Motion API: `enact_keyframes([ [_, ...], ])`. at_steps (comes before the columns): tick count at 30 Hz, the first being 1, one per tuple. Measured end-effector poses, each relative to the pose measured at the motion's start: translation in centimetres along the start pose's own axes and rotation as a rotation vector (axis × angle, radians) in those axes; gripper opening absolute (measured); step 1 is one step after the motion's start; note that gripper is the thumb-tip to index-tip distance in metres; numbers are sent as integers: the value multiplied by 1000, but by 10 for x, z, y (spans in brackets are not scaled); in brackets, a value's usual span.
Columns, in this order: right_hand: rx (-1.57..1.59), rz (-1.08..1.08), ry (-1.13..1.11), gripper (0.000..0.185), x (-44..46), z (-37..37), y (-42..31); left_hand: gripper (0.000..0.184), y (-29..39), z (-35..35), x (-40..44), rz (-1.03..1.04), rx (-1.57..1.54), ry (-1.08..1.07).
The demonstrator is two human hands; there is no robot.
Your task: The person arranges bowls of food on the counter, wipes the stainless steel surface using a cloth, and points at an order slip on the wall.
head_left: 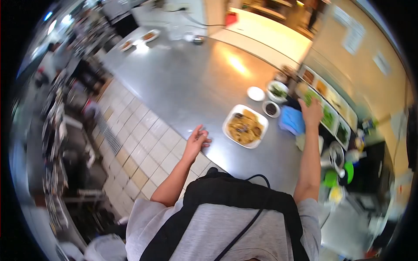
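A white dish of noodle-like food with dark pieces (244, 126) stands on the steel counter in front of me. My left hand (198, 141) hovers at the counter's edge, left of the dish, with its fingers loosely bent, apart and holding nothing. On the other side, my right hand (311, 114) reaches over a tray of chopped greens (310, 96). Its fingertips are at the greens and partly hidden, so their grip is unclear. Close by are a bowl of green leaves (277, 91), a small bowl of dark contents (271, 109) and a blue cloth-like item (292, 120).
Trays of toppings (334, 101) line the right wall. A small white dish (256, 94) sits near the bowls. Plates of food (150, 35) stand at the counter's far left. Another person (72, 61) is in the left background. Tiled floor (143, 143) runs along the counter.
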State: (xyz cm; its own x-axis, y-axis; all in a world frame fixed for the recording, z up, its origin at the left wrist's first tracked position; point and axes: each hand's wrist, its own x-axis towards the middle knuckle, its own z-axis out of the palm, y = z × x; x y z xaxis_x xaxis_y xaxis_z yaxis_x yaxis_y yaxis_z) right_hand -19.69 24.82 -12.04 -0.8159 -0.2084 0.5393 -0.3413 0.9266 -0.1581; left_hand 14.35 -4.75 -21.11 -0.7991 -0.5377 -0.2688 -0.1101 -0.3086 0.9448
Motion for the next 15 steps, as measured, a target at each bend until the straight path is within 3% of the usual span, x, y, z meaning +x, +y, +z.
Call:
enact_keyframes([
  [3,-16,158,-65,76,20,26,-21,55,10,-29,-19,17,18,133],
  [6,-173,233,-36,76,19,42,-34,49,13,-47,-32,-1,22,208],
  [10,6,169,107,65,25,41,-31,43,7,-67,-32,-5,6,235],
  [13,455,-55,345,47,39,6,-39,38,7,-67,-20,-2,2,208],
  [15,690,3,226,43,32,-29,-55,36,14,-58,-8,-5,12,158],
])
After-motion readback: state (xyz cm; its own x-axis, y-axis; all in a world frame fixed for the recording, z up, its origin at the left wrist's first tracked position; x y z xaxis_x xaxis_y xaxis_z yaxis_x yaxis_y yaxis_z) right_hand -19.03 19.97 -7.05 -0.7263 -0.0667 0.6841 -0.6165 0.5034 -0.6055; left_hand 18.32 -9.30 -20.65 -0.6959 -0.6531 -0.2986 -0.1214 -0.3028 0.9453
